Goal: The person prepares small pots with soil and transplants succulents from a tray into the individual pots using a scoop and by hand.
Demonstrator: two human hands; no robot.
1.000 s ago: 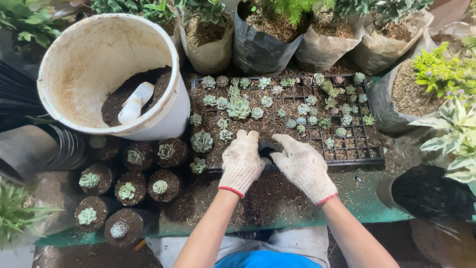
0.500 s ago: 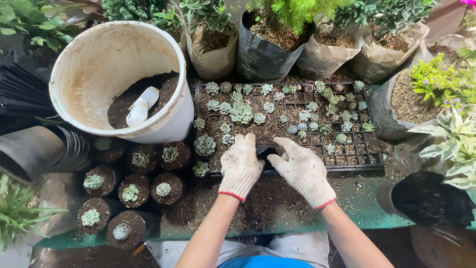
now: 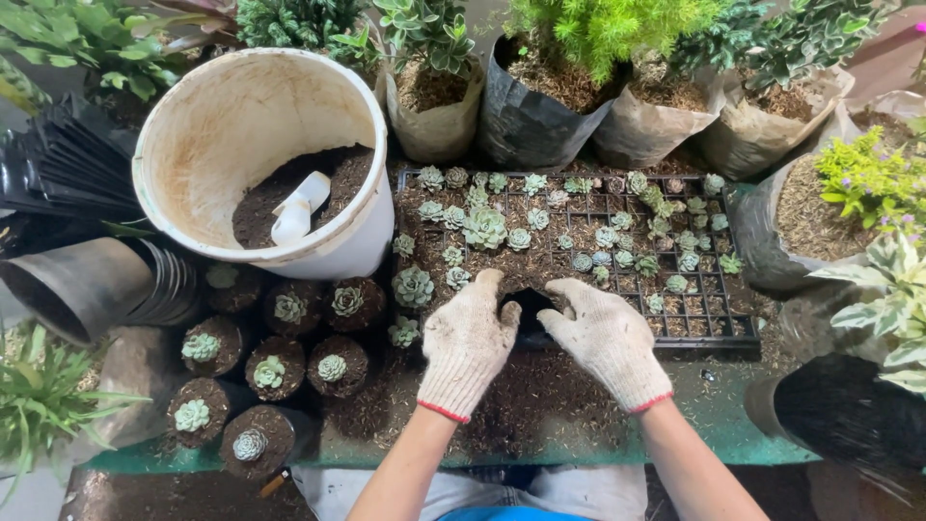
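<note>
Both my hands wear white knit gloves with red cuffs. My left hand [image 3: 470, 340] and my right hand [image 3: 604, 338] hold a small black pot [image 3: 530, 309] between them, fingers curled on its rim, at the near edge of a black seedling tray [image 3: 735, 328]. The pot's mouth is open and dark inside. The tray holds several small green succulents [image 3: 485, 227] set in soil. Loose soil [image 3: 540, 386] covers the green bench under my wrists.
A white bucket [image 3: 362, 246] at the back left holds soil and a white scoop [image 3: 295, 214]. Several potted succulents [image 3: 271, 371] stand at the left front. A stack of black pots [image 3: 87, 285] lies far left. Bagged plants [image 3: 535, 92] line the back and right.
The view has shifted, so everything sits a little lower and further right. My hands have spread slightly and the black pot's mouth shows wider between them.
</note>
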